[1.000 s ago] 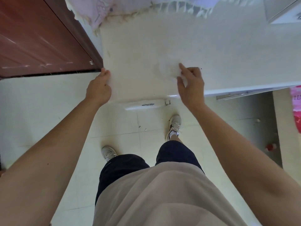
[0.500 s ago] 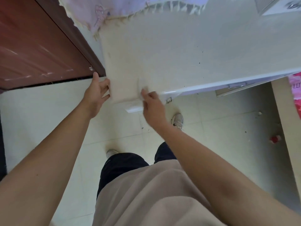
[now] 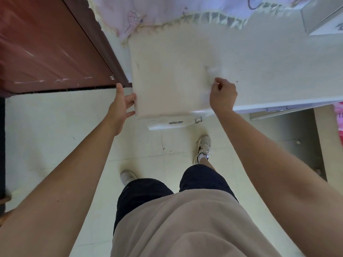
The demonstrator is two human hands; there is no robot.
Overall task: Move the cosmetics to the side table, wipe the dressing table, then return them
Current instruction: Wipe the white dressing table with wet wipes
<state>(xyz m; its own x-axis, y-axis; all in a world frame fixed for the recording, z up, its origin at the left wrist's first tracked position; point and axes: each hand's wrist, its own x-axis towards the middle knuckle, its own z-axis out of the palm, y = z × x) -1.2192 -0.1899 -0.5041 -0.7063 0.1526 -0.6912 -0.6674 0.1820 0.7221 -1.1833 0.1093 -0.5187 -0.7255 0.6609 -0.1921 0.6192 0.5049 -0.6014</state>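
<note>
A person stands over a white table (image 3: 278, 71), seen from above. Half a second ago the right hand (image 3: 223, 95) was down at the front left corner, close to the left hand (image 3: 120, 106). It has now swung back to the right along the front edge. Its fingers are curled and pinch a white cloth (image 3: 213, 70), which is blurred and hard to tell from the pale top. The left hand has stayed at the left edge near that corner, its fingers (image 3: 130, 100) loosely spread, the tips touching the side of the table.

This looks like the wiping step in progress, with the front left part of the top being gone over. No cosmetics are in view, so they are probably on the side table, which cannot be seen. Returning them is not yet begun.

The bare top runs on to the right and toward the far edge, giving the cloth open room. Pink lace-edged fabric (image 3: 157, 13) hangs over the far edge. A brown wooden door (image 3: 55, 43) stands close beside the left edge. A drawer (image 3: 172, 123) juts out under the front edge, above the tiled floor (image 3: 46, 136).
</note>
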